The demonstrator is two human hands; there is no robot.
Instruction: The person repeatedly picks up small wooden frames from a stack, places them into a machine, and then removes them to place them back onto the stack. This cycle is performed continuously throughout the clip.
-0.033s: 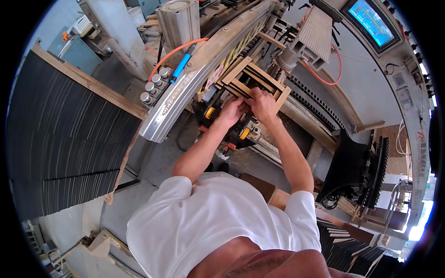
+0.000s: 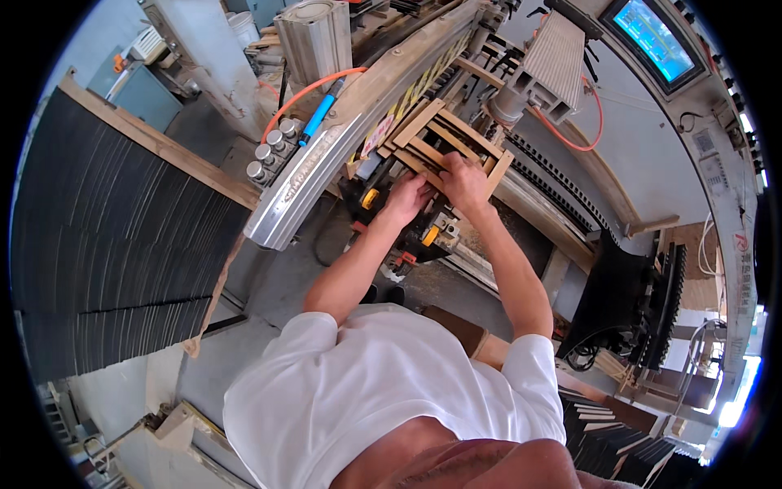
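A light wooden frame (image 2: 418,125) with slats across it sits in the machine just beyond my hands. My right hand (image 2: 464,181) is closed on the frame's near rail, its fingers curled over the wood. Beside it, my left hand (image 2: 406,198) is at the rail's near left part with its fingers bent together; what lies between them is hidden. The two hands are close, thumbs toward each other. Below the frame, yellow-and-black machine fittings (image 2: 431,236) stand near my wrists.
A metal beam (image 2: 281,213) with a blue marker (image 2: 320,118) and an orange hose arches at the left. Stacked dark boards (image 2: 106,236) fill the far left. A ribbed metal arm (image 2: 547,61) hangs beyond the frame. At upper right is a lit screen (image 2: 654,41); a black toothed part (image 2: 664,301) stands at right.
Almost nothing differs. My right hand and the frame have shifted very slightly to the right; my left hand stays in about the same place.
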